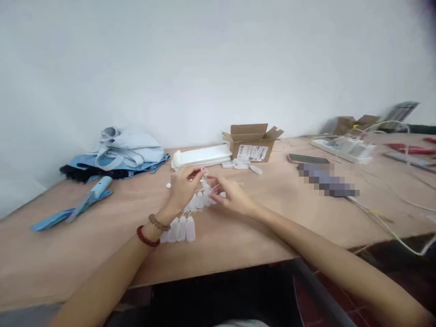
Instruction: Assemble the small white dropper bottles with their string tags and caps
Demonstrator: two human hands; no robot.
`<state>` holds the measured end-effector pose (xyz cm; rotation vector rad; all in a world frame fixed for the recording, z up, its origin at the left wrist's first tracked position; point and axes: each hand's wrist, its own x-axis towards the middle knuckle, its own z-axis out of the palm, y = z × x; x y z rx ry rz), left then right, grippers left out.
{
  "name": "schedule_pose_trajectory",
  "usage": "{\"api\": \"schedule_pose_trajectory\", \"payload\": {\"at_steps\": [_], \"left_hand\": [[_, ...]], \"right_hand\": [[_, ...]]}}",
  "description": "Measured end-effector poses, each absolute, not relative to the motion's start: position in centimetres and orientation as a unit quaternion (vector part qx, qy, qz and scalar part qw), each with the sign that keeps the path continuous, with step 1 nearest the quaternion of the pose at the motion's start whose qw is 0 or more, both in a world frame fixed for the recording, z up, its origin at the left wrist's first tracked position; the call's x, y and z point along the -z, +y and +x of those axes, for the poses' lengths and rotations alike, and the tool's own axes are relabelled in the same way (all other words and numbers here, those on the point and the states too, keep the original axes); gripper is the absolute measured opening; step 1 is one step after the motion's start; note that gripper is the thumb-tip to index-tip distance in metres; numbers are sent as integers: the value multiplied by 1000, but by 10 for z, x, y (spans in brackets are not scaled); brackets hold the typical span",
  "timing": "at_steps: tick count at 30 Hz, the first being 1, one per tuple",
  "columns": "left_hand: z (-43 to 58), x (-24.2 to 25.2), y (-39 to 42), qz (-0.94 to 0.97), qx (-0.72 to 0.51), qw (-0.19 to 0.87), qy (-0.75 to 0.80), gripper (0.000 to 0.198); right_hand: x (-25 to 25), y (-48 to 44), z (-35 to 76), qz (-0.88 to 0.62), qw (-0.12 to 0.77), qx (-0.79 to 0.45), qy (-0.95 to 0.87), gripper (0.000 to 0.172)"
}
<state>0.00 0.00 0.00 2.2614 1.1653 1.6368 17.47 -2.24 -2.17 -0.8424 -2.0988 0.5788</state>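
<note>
My left hand [182, 188] is closed in a pinch on a thin pale string loop [205, 171]. From that string hangs a small translucent white pouch [205, 186], tilted, between my two hands. The curled fingers of my right hand [233, 195] close on the pouch's right side; blur hides their exact contact. Under and between the hands lie several similar white pouches [197, 200] with strings. A row of such stringed pouches [182, 228] lies flat nearer the table's front edge, partly behind my left wrist.
Beyond my hands stand an open cardboard box [235, 147], a stack of white flat packs [202, 155] and loose clear pouches [241, 164]. Folded blue clothing [126, 152] lies at left. On the right are a phone [308, 159], a pixelated item [325, 180], and a power strip [344, 149] with cables.
</note>
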Motion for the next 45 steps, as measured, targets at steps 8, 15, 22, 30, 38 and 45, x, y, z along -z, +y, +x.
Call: {"api": "schedule_pose_trajectory", "payload": {"at_steps": [8, 15, 22, 30, 38, 45], "left_hand": [[0, -2, -5, 756, -534, 59, 375, 13], [0, 1, -3, 727, -523, 193, 402, 23], [3, -5, -7, 666, -515, 351, 410, 35], [3, -5, -8, 675, -496, 367, 404, 34], [1, -6, -5, 687, -413, 431, 414, 31], [-3, -2, -1, 704, -378, 449, 399, 35]], "right_hand": [[22, -22, 175, -319, 410, -213, -827, 44], [16, -23, 176, -338, 431, -243, -801, 40], [16, -22, 176, -327, 457, -316, -764, 38], [18, -19, 177, -333, 472, -356, -734, 34], [20, -20, 177, -330, 470, -388, -721, 31], [22, -17, 177, -345, 477, -377, -715, 32]]}}
